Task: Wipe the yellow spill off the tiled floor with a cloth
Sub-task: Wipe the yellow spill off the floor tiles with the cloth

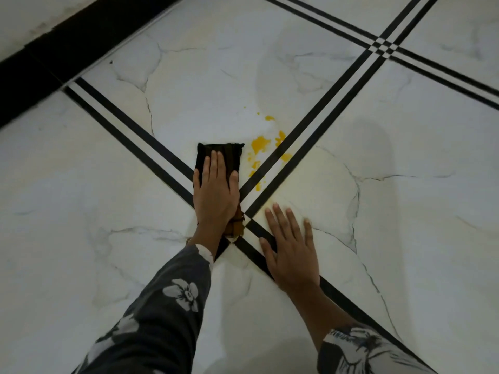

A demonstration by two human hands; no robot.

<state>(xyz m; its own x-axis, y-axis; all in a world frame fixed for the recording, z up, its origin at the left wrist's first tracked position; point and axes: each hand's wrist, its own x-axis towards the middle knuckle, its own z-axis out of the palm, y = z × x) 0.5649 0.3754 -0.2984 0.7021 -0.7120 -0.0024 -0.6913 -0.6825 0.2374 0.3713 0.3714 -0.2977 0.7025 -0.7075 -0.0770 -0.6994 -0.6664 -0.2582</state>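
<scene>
two hands, both flat. left hand lies palm-down on the cloth, fingers straight and close together, thumb out at 3 o'clock; it presses rather than pinches, with nothing curled round the fabric. the cloth is a dark folded pad, its far edge showing at 12 o'clock beyond the fingertips, a brownish corner poking out at 5 o'clock by the wrist. right hand, at 4 o'clock of the left, rests with fingers spread on the bare floor, apparently as a brace; it holds nothing. the spill, yellow blots and specks, lies just beside the cloth at 2 o'clock, apart from it, straddling the paired black strips that cross the pale marbled tiles. handling, as judged: the cloth is soft, light and limp, so it is best driven by palm pressure over its middle, not by an edge, lest it bunch; the glossy tile looks slick, and the spill will likely smear if merely pushed.
</scene>
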